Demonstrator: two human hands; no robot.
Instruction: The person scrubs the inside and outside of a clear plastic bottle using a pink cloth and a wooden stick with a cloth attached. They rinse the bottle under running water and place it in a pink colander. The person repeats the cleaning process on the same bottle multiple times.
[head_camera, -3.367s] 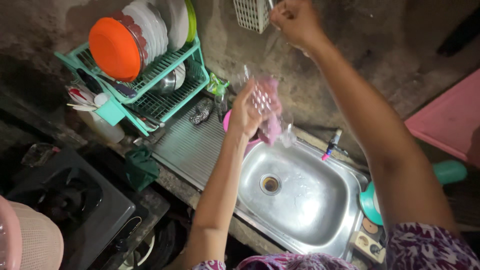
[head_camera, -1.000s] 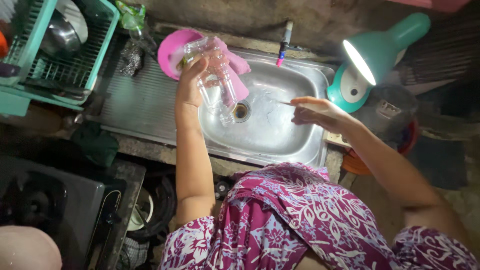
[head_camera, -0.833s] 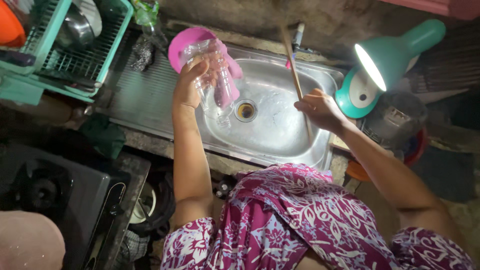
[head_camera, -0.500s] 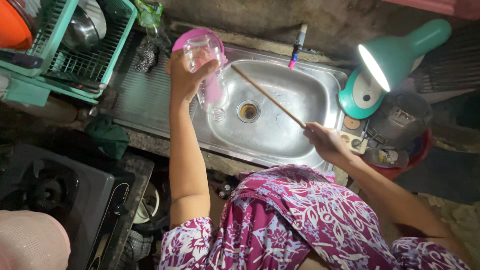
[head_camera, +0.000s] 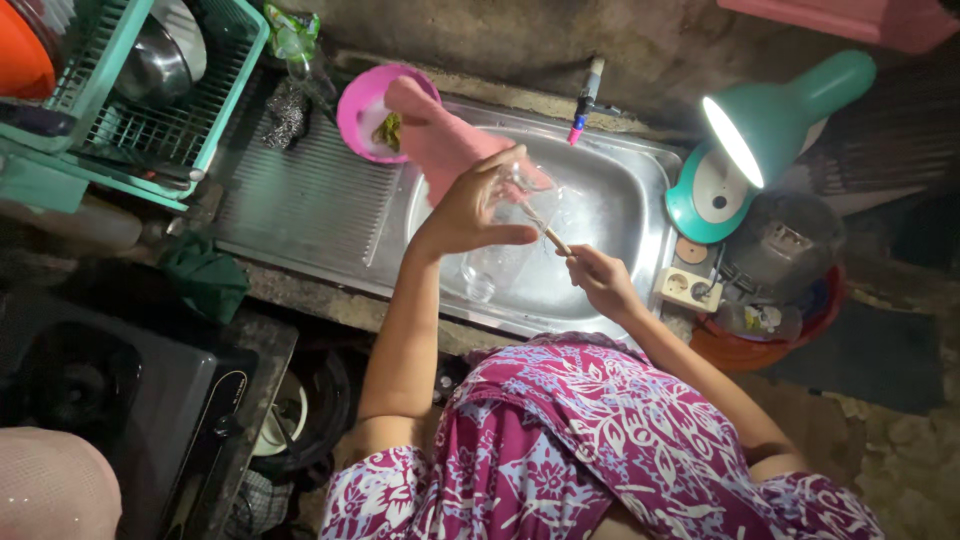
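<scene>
My left hand (head_camera: 472, 208) grips a clear glass tumbler (head_camera: 505, 240) tilted over the steel sink (head_camera: 610, 200). My right hand (head_camera: 600, 278) holds a thin wooden stick (head_camera: 545, 232) whose far end goes into the mouth of the glass. Both hands are above the sink basin, close together. A pink cloth (head_camera: 440, 140) lies over the sink's left rim, behind the left hand.
A pink bowl (head_camera: 362, 115) sits on the ribbed drainboard (head_camera: 300, 200). A teal dish rack (head_camera: 130, 90) with metal pots stands at left. A lit teal lamp (head_camera: 750, 140), a tap (head_camera: 585, 100), a power strip (head_camera: 690, 288) and a stove (head_camera: 110, 400) are around.
The glass has come down from near the pink bowl to over the basin. My right hand has brought the stick in close, and its tip is now inside the glass.
</scene>
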